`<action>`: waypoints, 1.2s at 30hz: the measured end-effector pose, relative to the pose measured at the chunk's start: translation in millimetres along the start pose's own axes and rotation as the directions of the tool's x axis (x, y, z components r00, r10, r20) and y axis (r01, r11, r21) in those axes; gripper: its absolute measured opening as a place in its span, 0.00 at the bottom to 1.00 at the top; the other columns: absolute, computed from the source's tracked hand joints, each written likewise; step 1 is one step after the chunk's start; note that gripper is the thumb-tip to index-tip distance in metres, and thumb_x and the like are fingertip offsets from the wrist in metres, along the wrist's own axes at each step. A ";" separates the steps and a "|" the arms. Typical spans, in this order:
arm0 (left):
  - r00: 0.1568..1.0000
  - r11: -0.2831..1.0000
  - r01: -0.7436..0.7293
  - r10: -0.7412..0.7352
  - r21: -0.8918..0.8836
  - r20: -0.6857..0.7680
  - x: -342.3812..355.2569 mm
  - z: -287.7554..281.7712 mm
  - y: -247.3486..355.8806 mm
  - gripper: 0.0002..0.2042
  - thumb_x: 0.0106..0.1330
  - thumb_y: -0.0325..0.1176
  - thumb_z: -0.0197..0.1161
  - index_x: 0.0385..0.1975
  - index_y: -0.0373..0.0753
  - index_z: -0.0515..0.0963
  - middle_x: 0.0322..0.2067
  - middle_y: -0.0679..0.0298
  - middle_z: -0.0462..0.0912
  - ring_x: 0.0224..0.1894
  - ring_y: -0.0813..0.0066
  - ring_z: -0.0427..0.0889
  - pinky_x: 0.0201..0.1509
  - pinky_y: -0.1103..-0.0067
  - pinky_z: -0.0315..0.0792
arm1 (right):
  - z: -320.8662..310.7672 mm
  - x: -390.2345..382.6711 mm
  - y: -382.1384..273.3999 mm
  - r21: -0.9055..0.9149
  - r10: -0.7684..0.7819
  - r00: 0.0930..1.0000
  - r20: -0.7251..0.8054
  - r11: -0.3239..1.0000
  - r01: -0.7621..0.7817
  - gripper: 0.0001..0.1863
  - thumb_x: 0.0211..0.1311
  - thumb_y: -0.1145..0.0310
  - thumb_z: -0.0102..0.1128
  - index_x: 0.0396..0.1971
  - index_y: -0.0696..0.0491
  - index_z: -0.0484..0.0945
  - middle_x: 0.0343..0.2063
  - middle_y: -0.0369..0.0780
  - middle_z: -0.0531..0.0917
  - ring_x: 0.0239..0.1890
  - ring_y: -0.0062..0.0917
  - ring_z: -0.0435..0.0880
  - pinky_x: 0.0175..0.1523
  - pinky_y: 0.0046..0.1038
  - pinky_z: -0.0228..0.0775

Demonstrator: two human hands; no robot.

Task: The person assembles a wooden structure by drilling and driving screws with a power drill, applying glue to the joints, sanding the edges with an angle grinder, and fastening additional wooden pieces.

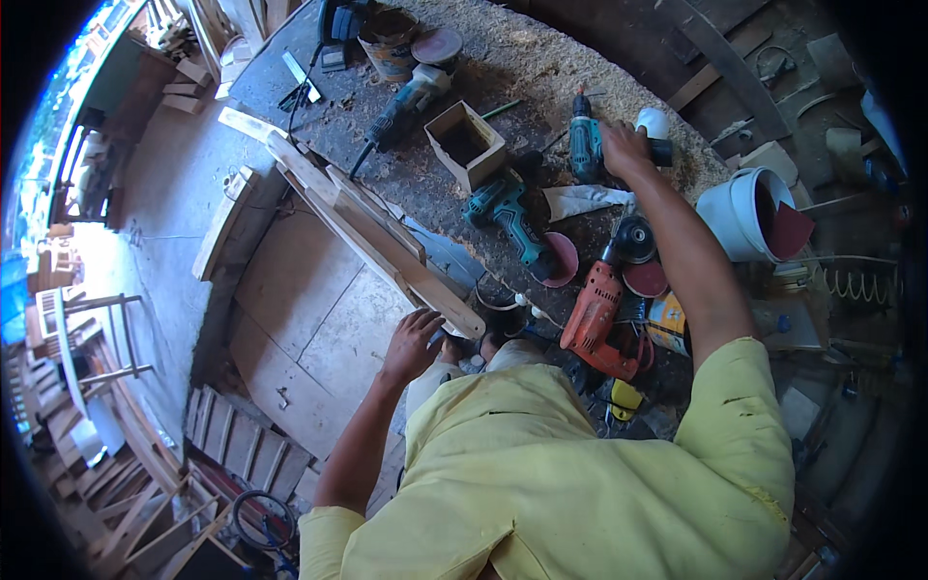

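Reaching across the sawdust-strewn workbench (425,193), the right hand (623,147) closes on the teal cordless drill (586,145) lying beside a small wooden box (466,145), while the left hand (414,343) rests with fingers curled on the near end of a long wooden slat (387,242) at the bench edge

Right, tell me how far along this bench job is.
Done: sawdust heaped on the workbench suggests earlier cutting or sanding. In hand: left hand steadies a long wooden strip; right hand reaches the teal drill. Left: no drilling visible yet.
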State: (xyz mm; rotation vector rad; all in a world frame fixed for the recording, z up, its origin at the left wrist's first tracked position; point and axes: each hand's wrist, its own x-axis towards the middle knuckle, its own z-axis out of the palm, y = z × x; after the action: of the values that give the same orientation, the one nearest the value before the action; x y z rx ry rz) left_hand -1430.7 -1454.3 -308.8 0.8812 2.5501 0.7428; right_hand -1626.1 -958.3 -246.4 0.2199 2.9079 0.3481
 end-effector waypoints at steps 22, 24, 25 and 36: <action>0.908 0.843 -0.348 0.194 0.410 0.372 86.0 44.2 -73.0 0.20 0.59 0.30 0.58 0.55 0.44 0.76 0.55 0.56 0.75 0.67 0.49 0.66 0.77 0.47 0.44 | -11.4 -111.7 -187.0 0.617 0.106 0.977 0.183 0.762 -0.198 0.44 0.59 0.59 0.67 0.70 0.62 0.56 0.50 0.58 0.80 0.52 0.45 0.83 0.55 0.41 0.77; 0.881 0.827 -0.368 0.163 0.425 0.444 98.6 35.2 -64.1 0.23 0.57 0.33 0.63 0.56 0.44 0.76 0.57 0.56 0.75 0.68 0.50 0.65 0.77 0.47 0.44 | -4.9 -96.8 -193.2 0.568 0.178 0.960 0.216 0.777 -0.272 0.41 0.60 0.61 0.65 0.69 0.61 0.57 0.48 0.56 0.81 0.52 0.44 0.83 0.54 0.42 0.77; 0.871 0.840 -0.356 0.140 0.410 0.471 96.1 26.7 -58.5 0.27 0.53 0.35 0.68 0.57 0.44 0.75 0.58 0.56 0.74 0.68 0.50 0.65 0.77 0.48 0.45 | 1.8 -93.8 -201.8 0.507 0.222 0.946 0.237 0.802 -0.315 0.39 0.61 0.64 0.62 0.69 0.60 0.58 0.46 0.55 0.82 0.51 0.43 0.84 0.52 0.42 0.78; 0.896 0.973 -0.229 0.208 0.006 0.393 179.1 -57.5 15.5 0.11 0.61 0.39 0.61 0.37 0.41 0.82 0.33 0.46 0.84 0.39 0.44 0.84 0.42 0.58 0.78 | -100.1 -251.6 -137.1 0.938 0.245 0.970 -0.007 0.337 -0.078 0.48 0.44 0.70 0.75 0.68 0.59 0.62 0.46 0.51 0.83 0.53 0.44 0.82 0.59 0.41 0.73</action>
State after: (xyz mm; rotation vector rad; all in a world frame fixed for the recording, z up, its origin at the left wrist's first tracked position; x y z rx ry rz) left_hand -1584.5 -1349.1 -279.4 1.2149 2.1475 0.4992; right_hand -1421.3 -1154.8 -138.9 0.6708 2.8076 -1.4444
